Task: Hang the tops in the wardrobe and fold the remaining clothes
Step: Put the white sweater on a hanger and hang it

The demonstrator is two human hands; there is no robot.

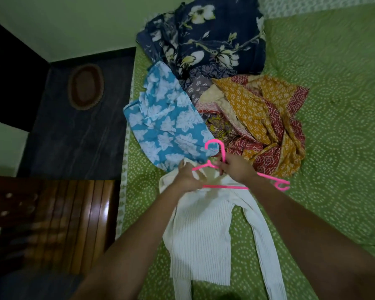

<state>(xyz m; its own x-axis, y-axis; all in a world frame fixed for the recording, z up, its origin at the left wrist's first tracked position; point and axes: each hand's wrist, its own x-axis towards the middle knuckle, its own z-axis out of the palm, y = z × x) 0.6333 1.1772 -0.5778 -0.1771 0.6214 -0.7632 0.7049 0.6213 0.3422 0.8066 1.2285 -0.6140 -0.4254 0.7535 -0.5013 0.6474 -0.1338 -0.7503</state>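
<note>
The step in hand looks like threading a pink hanger into a white ribbed top that lies flat on the green bed, its body stretching back toward the person from both hands. The right hand grips the hanger just below its hook, while the left hand pinches the top's fabric at the neckline or shoulder, just beside the hanger's near arm. The next move probably calls for opening the neck and sliding one hanger arm into a shoulder, then the other, before lifting it. Beyond the hands a heap waits: a blue floral garment, a mustard and red printed cloth, and a navy floral cloth farthest off. The blue garment's edge sits close to the hook and could snag it.
</note>
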